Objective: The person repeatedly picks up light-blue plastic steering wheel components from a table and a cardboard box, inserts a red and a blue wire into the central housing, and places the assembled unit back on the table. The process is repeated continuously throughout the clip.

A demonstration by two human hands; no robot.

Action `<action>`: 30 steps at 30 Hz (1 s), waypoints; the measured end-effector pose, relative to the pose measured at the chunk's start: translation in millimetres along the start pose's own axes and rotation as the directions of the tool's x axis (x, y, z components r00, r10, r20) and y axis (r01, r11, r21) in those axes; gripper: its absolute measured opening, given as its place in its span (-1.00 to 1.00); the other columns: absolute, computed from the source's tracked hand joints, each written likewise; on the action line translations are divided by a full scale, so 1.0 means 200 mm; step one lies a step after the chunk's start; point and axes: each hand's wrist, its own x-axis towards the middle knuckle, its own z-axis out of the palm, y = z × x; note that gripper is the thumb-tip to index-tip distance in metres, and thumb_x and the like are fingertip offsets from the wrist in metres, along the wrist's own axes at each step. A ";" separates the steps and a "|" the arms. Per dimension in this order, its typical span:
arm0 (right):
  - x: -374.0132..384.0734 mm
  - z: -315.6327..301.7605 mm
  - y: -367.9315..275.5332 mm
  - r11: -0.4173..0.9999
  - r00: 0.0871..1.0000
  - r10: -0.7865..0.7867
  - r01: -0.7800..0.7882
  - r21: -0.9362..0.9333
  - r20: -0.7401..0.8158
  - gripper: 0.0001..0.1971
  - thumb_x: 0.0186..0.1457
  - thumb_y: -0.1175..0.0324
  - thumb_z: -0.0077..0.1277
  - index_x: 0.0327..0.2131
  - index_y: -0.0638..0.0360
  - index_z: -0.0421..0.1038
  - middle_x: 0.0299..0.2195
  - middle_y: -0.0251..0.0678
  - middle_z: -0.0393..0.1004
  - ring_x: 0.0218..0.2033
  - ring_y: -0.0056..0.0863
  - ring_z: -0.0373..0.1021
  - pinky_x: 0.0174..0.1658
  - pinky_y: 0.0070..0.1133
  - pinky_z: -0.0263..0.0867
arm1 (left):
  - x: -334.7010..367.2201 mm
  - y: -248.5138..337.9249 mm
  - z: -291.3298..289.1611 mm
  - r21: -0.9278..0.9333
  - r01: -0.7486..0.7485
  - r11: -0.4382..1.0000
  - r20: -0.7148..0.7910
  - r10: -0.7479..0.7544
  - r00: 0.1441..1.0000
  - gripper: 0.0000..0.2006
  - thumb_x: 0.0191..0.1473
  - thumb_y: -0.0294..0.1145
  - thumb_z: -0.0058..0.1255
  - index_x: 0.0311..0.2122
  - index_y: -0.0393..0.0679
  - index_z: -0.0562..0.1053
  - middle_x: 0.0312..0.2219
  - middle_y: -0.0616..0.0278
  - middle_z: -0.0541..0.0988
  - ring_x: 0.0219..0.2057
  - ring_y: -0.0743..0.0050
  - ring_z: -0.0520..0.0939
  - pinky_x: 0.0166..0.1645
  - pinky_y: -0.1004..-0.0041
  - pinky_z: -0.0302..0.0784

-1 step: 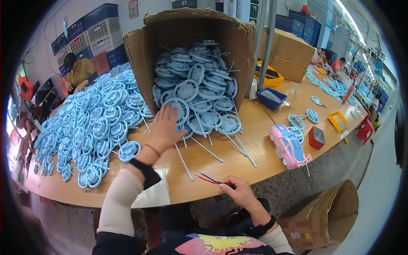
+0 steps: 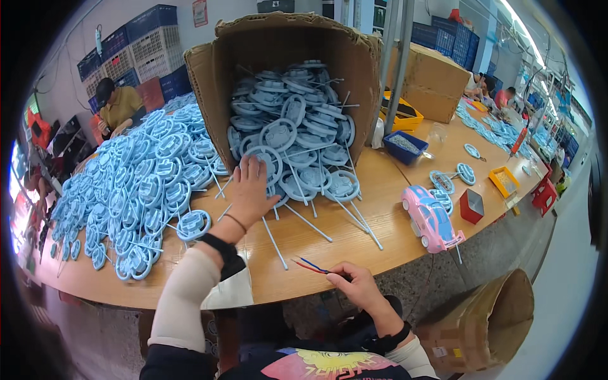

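Note:
My left hand (image 2: 249, 191) is stretched out with its fingers extended, at the mouth of a large cardboard box (image 2: 206, 104). Its fingertips lie over the lower edge of a light-blue ring-shaped plastic part (image 2: 269, 161), one of many like small toy steering wheels heaped in the box. Whether they press on it I cannot tell. Thin pale-blue rods (image 2: 274, 244) stick out of the heap onto the table. Close to the table's front edge, my right hand (image 2: 356, 283) pinches a pair of wires (image 2: 310, 266), one red and one blue, with bare ends pointing left.
A big pile of like parts (image 2: 145, 171) covers the table's left side. Rightward stand a pink toy car (image 2: 430, 218), a red tray (image 2: 471, 205), a yellow tray (image 2: 503, 182) and a blue bin of small pieces (image 2: 405, 145). An open carton (image 2: 468, 323) lies below. A person (image 2: 117, 104) works at far left.
My left wrist and forearm have shifted slightly to the right, while the fingertips stay near the same ring-shaped part. My right hand and the wires keep their place.

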 end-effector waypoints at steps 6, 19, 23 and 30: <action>0.01 0.01 0.02 0.997 0.999 -0.040 0.042 0.070 -0.028 -0.81 0.03 0.35 0.07 -0.35 0.29 0.44 -0.54 -0.42 0.45 -0.50 -0.72 0.32 -0.40 -0.71 0.24 | 0.01 -0.06 0.17 0.125 -0.003 0.992 -0.052 0.010 0.999 -0.68 -0.03 -0.38 -0.05 -0.14 -0.28 0.34 -0.17 -0.05 0.43 -0.20 -0.06 0.48 -0.15 0.20 0.40; 0.05 0.03 -0.22 0.924 0.985 -0.168 0.142 -0.354 -0.043 -0.84 -0.01 0.36 0.08 -0.42 0.29 0.44 -0.64 -0.34 0.39 -0.61 -0.66 0.27 -0.51 -0.64 0.19 | -0.52 0.31 -0.32 -0.817 0.571 0.074 0.502 -0.394 0.770 -0.77 0.20 -0.33 -0.21 -0.23 -0.30 0.39 -0.53 0.34 0.45 -0.54 0.66 0.45 -0.45 0.60 0.40; 0.04 0.01 -0.21 0.936 0.996 -0.090 0.074 -0.344 -0.030 -0.83 -0.02 0.35 0.08 -0.45 0.28 0.43 -0.66 -0.31 0.39 -0.62 -0.63 0.27 -0.53 -0.63 0.19 | -0.55 0.37 -0.32 -0.739 0.624 -0.254 0.672 -0.339 0.658 -0.77 0.18 -0.32 -0.16 -0.15 -0.25 0.38 -0.44 0.35 0.48 -0.46 0.68 0.49 -0.38 0.63 0.47; 0.00 -0.02 -0.21 0.940 0.992 -0.113 0.086 -0.330 -0.063 -0.85 -0.03 0.34 0.07 -0.46 0.24 0.42 -0.65 -0.20 0.40 -0.63 -0.36 0.34 -0.51 -0.53 0.22 | -0.62 0.37 -0.26 -0.621 0.622 -0.477 0.752 -0.135 0.646 -0.73 0.18 -0.34 -0.16 -0.06 -0.23 0.33 -0.31 0.29 0.51 -0.34 0.58 0.55 -0.24 0.50 0.52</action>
